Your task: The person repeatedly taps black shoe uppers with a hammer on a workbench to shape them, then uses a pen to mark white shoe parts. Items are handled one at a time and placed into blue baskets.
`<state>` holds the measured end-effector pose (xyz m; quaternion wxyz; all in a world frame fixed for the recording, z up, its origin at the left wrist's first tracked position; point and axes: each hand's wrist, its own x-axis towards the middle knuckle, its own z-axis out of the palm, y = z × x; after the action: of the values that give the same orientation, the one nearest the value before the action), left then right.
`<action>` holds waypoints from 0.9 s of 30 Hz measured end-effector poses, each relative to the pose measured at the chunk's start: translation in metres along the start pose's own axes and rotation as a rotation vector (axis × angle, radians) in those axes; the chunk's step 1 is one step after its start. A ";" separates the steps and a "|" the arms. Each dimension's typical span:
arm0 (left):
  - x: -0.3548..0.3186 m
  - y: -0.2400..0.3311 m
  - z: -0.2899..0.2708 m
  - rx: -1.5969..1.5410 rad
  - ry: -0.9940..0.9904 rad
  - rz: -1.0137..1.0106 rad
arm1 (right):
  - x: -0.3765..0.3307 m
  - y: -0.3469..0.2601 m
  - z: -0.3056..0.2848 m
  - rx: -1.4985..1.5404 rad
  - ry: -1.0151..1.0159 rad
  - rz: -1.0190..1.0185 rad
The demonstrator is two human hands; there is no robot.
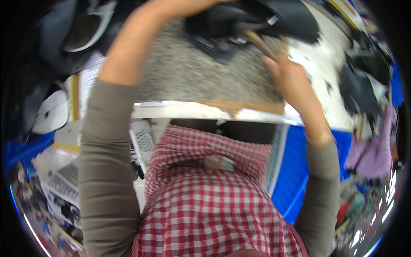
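Observation:
My right hand (293, 79) is closed round a thin tan, wooden-looking stick (261, 45), its far end against black leather-like pieces (227, 25). Motion blur hides what kind of tool the stick is. The black pieces lie on a speckled grey work surface (184, 68), with a larger smooth black piece (295, 19) at their right. From the left my left arm reaches across the top, and my left hand (188, 5) runs along the upper edge beside the black pieces. Its fingers are cut off or hidden there.
The white table edge (180, 110) crosses in front of me, with brown tape (244, 106) along it. Below right stands a blue crate (291, 171). Black pieces (364, 81) and a purple cloth (372, 150) hang at the right. White baskets (64, 184) stand at the left.

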<state>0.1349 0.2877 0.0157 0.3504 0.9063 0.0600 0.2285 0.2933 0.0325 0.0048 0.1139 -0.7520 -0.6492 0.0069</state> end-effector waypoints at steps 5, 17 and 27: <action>-0.024 0.005 0.021 0.395 0.074 -0.189 | 0.007 -0.002 0.001 0.084 -0.142 0.395; -0.364 0.264 -0.103 0.733 0.225 -0.799 | -0.113 -0.031 -0.019 0.985 -0.223 0.048; -0.262 0.067 -0.226 0.500 1.056 -0.324 | -0.097 -0.084 0.023 1.346 -0.237 0.177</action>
<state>-0.2042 0.3048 0.1093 0.0800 0.7047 0.4149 0.5700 0.1920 -0.0478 -0.0159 0.4835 -0.5618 -0.4479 0.5000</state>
